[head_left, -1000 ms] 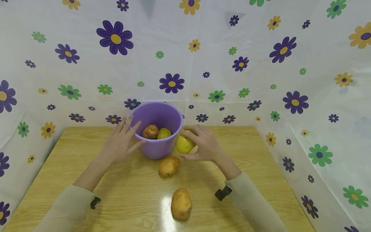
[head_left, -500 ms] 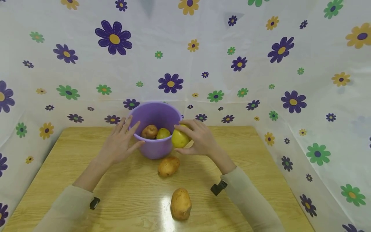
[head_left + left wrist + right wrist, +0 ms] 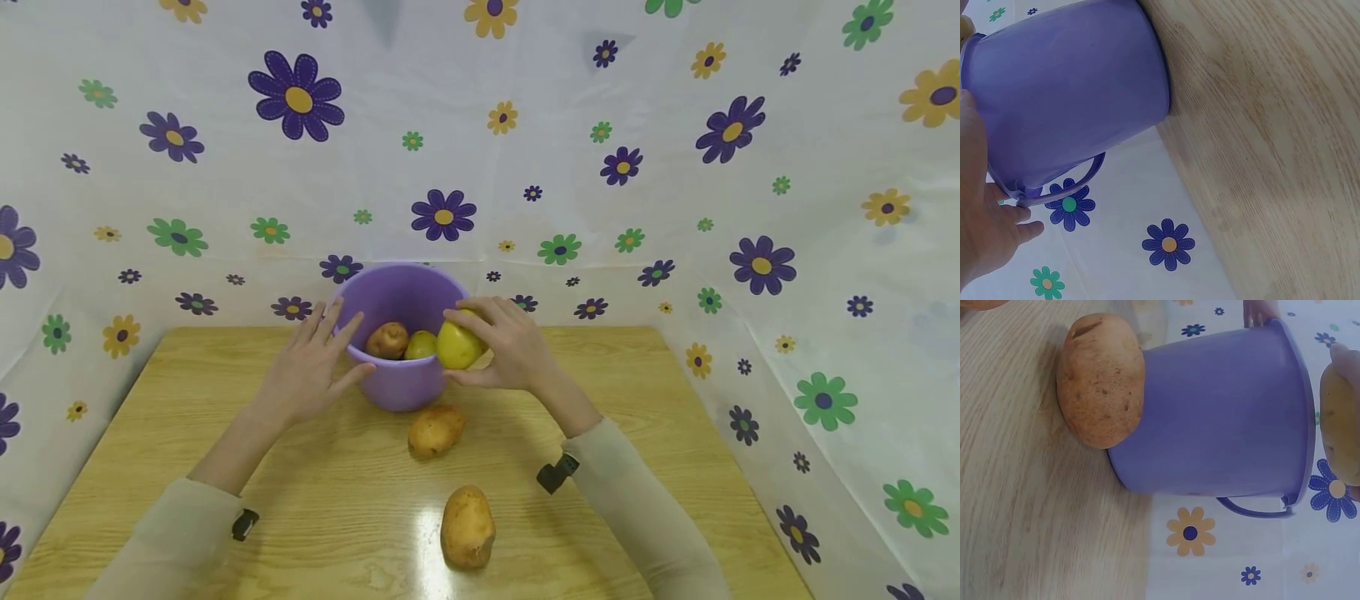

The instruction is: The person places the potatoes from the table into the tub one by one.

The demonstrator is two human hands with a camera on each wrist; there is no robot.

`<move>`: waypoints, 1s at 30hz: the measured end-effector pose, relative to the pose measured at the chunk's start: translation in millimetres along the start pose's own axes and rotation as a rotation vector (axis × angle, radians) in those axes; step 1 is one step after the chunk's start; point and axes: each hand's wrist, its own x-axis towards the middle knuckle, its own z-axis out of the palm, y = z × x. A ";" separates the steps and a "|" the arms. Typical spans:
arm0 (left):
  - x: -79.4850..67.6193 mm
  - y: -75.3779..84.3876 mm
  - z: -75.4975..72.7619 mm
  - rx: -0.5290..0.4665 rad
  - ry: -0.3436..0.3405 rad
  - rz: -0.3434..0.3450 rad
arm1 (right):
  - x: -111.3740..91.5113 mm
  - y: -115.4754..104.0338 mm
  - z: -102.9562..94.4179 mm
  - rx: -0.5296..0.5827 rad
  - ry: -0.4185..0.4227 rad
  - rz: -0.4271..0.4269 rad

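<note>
A purple bucket stands at the back of the table. Inside it lie a brown potato and a yellow-green fruit. My left hand rests at its left rim, fingers straight and spread; in the left wrist view the thumb lies close along the rim. My right hand holds another smooth yellow-green fruit between thumb and fingers, at the right rim. In the right wrist view this held fruit is beside the bucket's mouth, partly cut off by the frame edge.
One potato lies on the wooden table just in front of the bucket. A second potato is nearer the front. The bucket's handle hangs down outside it. A flowered cloth surrounds the table at the back and sides.
My right hand has lifted the yellow-green fruit and moved it leftward, from beside the bucket to over its right rim. My left hand has stayed at the left rim.
</note>
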 end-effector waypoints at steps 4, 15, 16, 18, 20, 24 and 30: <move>0.0 -0.1 0.0 0.006 0.002 0.003 | 4.7 -0.4 2.5 -0.001 -0.024 0.007; 0.0 -0.4 0.0 0.008 -0.005 0.002 | 22.2 -1.0 11.5 -0.011 -0.072 0.006; 0.0 -0.4 0.0 0.008 -0.008 0.001 | 23.7 -0.7 12.2 -0.012 -0.082 0.007; 0.1 -0.7 0.5 0.011 -0.014 -0.002 | 26.7 -0.3 13.5 -0.010 -0.101 0.008; 0.0 -0.9 0.8 0.017 -0.016 -0.002 | 30.0 -0.2 14.4 -0.005 -0.116 0.008; 0.3 -1.1 1.4 0.023 -0.011 -0.001 | 36.2 0.3 17.7 -0.004 -0.145 0.005; 0.6 0.0 0.8 0.012 -0.008 -0.003 | 44.6 0.9 21.3 -0.040 -0.187 -0.010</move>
